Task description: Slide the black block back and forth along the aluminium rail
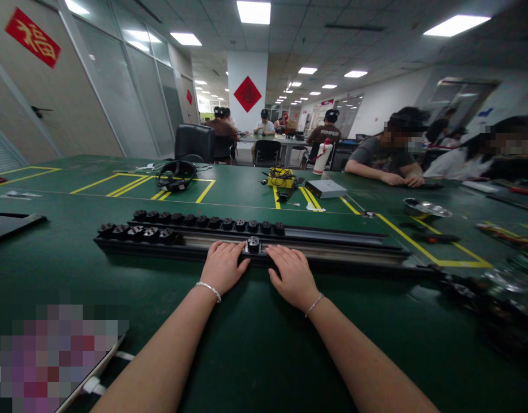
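Note:
Across the green table lies a long black track rail (350,252) with a pale metallic channel. In its middle sits a single black socket module (253,245). My left hand (224,265) rests on the rail just left of that module, fingers stretched out and thumb by the near edge. On the module's right, my right hand (293,274) lies with its fingers extended over the rail. Neither hand is wrapped around anything. Several more black modules (135,232) stand in a row at the rail's left end. Behind, a second black rail (333,235) carries another row of modules (214,222).
Farther back are a black headset (175,175), a yellow box with cables (281,176), a white box (325,188) and a red-topped bottle (322,156). A metal bowl (426,209) stands at right, with dark parts (483,298) nearer. Other people sit at the far right.

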A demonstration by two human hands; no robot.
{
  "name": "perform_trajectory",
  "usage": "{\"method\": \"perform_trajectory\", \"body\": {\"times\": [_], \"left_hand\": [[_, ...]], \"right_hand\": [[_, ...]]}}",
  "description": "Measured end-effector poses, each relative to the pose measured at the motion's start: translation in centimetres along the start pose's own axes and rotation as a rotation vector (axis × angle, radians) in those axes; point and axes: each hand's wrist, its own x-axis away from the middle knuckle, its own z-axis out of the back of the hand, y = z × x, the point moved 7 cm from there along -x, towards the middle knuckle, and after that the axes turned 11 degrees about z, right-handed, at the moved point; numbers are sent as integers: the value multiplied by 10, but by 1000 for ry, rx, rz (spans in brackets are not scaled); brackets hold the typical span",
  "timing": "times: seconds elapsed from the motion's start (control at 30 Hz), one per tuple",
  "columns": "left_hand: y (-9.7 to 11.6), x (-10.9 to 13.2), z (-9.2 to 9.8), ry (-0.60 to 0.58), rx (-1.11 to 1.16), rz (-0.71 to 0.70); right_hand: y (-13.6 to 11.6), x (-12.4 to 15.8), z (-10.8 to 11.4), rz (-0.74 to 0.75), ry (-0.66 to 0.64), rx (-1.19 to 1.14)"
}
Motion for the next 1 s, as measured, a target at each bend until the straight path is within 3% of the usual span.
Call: {"method": "perform_trajectory", "body": {"times": [1.0], "left_hand": [[1,-2,1,-17,2,1]], "right_hand": [[1,-1,0,1,-26,-18]]}}
